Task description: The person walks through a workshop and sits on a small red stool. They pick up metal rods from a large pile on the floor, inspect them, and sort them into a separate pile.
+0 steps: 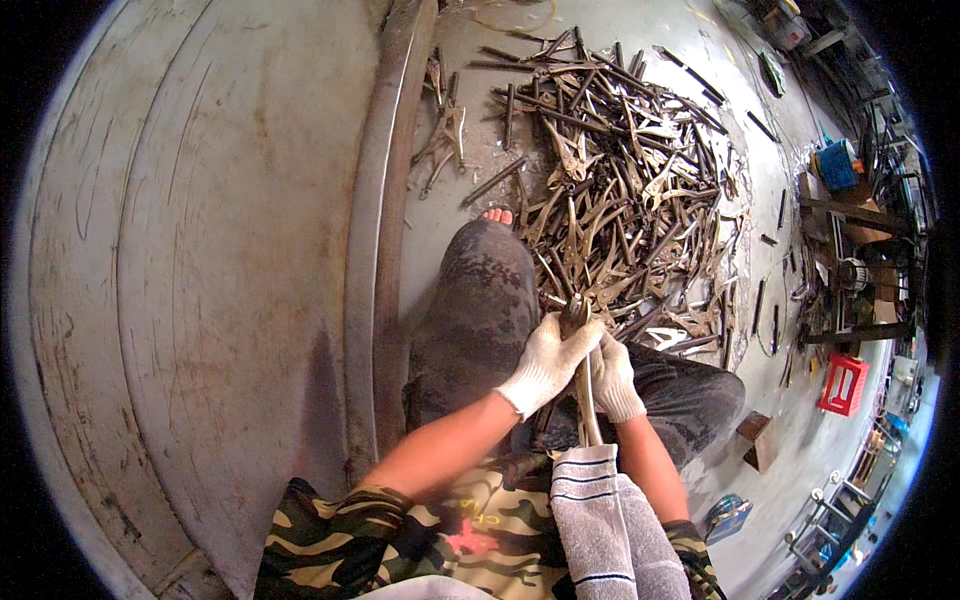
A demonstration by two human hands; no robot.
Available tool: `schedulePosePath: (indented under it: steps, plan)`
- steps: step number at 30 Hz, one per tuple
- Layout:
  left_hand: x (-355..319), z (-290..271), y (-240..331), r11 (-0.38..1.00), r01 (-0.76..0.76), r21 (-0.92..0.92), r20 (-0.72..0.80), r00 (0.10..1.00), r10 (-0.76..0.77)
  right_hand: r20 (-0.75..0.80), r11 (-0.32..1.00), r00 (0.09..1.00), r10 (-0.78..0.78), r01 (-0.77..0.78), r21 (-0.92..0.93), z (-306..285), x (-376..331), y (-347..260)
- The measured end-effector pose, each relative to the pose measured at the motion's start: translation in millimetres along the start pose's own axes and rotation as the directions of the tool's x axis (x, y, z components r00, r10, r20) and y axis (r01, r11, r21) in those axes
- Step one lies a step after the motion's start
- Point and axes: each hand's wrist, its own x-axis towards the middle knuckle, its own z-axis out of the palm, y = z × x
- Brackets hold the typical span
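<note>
soft daylight, sharp ctr, fisheye edges

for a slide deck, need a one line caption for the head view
Seated person's gloved left hand and right hand grip a metal plier-like tool above a floor pile of similar tools.

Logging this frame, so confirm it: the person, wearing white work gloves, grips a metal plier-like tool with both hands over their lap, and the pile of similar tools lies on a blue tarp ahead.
Wrong on one point: there is no blue tarp. The head view shows the pile of metal tools lying directly on the bare grey concrete floor. The rest holds: left hand and right hand, both in white gloves, grip the plier-like tool over the lap.
</note>
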Motion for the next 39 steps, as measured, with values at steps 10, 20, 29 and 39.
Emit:
schedulePosePath:
  steps: [10, 20, 29, 39]
  plan:
    - [-2, 1, -3, 0.998, -0.019, -0.065, -0.02, 1.0, 0.018, 0.078, 0.991, 0.993, 0.091, -0.099, 0.096, 4, -1, -2]
    - [-1, -3, -3, 0.993, -0.016, 0.12, -0.036, 0.999, 0.02, 0.159, 0.925, 0.927, 0.34, -0.361, 0.123, 9, -10, -24]
    - [1, -5, -2, 0.986, -0.089, -0.138, -0.08, 0.994, 0.078, 0.109, 0.578, 0.937, 0.331, -0.293, 0.762, -10, -21, -19]
    - [-6, -14, 12, 0.973, 0.05, -0.224, 0.009, 0.999, -0.049, 0.13, 0.416, 0.953, 0.272, -0.238, 0.878, -62, -32, -33]
